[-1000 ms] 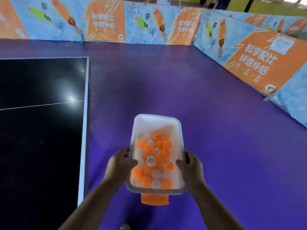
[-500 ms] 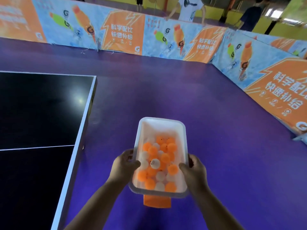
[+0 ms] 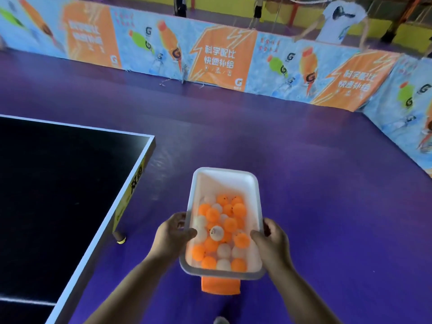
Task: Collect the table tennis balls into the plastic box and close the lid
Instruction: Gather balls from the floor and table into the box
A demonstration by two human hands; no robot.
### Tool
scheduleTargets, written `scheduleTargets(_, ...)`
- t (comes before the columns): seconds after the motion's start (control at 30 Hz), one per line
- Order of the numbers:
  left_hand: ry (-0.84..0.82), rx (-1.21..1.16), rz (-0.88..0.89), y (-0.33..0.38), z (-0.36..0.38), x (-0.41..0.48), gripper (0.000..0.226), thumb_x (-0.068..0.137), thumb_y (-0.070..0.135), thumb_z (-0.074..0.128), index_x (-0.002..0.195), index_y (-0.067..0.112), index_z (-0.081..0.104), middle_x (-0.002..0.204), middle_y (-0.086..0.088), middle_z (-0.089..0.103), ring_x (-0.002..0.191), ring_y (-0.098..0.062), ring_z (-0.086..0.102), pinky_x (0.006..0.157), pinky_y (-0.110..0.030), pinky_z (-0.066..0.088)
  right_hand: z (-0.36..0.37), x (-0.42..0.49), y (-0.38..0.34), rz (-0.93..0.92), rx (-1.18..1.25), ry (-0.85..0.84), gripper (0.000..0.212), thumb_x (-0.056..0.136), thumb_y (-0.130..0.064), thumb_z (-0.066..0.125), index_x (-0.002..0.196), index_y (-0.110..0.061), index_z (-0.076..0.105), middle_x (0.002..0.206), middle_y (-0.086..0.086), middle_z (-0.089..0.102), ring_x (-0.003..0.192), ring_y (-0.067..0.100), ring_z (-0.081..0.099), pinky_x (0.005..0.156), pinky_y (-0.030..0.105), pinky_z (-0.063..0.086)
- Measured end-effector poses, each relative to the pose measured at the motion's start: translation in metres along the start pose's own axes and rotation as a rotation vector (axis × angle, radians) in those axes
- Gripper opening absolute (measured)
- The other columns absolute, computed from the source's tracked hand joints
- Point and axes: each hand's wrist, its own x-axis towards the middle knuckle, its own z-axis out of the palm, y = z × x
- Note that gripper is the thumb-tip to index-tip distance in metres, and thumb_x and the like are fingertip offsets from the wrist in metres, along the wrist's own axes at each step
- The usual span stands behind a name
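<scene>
Left hand [image 3: 174, 232] and right hand [image 3: 271, 239] gripped opposite rims of plastic box [image 3: 224, 181]; orange and white balls [image 3: 222, 232] lay between them.

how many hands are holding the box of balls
2. The left hand grips the left rim of the box, thumb inside by the balls; the right hand grips the right rim opposite. No other hand shows.

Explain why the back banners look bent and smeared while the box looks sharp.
Head view: the wide-angle lens bows the orange and blue printed banners, blurred at their left end; the white plastic box of orange and white balls, gripped by left hand and right hand, is crisper.
</scene>
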Motion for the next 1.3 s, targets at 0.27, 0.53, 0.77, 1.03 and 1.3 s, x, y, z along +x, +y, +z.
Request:
scheduleTargets(0.27,0.188,-0.061,-0.048,0.065,0.012,0.161,0.031,0.075,0.008,0.07,0.093,0.03,0.058,0.084,0.015,0.065,0.08,-0.012,0.065,0.064,-0.026,0.049,0.04,0.201,-0.074,-0.081,-0.018,-0.145,0.037,0.063,-0.032,0.061,0.1,-0.025,0.06,0.085,-0.015,0.064,0.077,0.003,0.062,0.057,0.021,0.046)
scheduleTargets(0.53,0.266,-0.111,-0.049,0.101,-0.035,0.359,0.039,0.076,0.001,0.067,0.082,0.037,0.057,0.085,0.012,0.067,0.08,-0.009,0.065,0.06,-0.022,0.049,0.151,0.387,-0.139,-0.131,-0.052,-0.199,0.044,0.071,-0.027,0.068,0.114,-0.015,0.063,0.088,-0.01,0.065,0.078,0.003,0.06,0.058,0.019,0.045)
scheduleTargets(0.77,0.287,-0.092,-0.096,0.153,-0.099,0.54,0.032,0.078,0.004,0.066,0.102,0.025,0.059,0.09,0.004,0.067,0.079,-0.014,0.066,0.065,-0.031,0.054,0.251,0.539,-0.218,-0.143,-0.083,-0.198,0.037,0.079,-0.017,0.066,0.116,-0.014,0.062,0.092,-0.005,0.067,0.082,0.011,0.063,0.062,0.024,0.048)
scheduleTargets(1.03,0.373,-0.134,-0.147,0.184,-0.142,0.708,0.03,0.08,0.004,0.064,0.102,0.025,0.06,0.089,0.004,0.068,0.08,-0.016,0.066,0.064,-0.033,0.055,0.351,0.703,-0.283,-0.151,-0.083,-0.281,0.037,0.08,-0.009,0.063,0.116,-0.015,0.062,0.093,-0.006,0.065,0.083,0.008,0.062,0.062,0.025,0.048)
scheduleTargets(1.3,0.59,-0.162,-0.205,0.218,-0.18,0.881,0.033,0.079,0.006,0.064,0.108,0.021,0.064,0.098,0.002,0.069,0.085,-0.015,0.066,0.07,-0.035,0.056,0.462,0.885,-0.364,-0.236,-0.155,-0.502,0.032,0.078,-0.01,0.061,0.109,-0.019,0.063,0.092,-0.006,0.066,0.082,0.009,0.062,0.061,0.024,0.047)
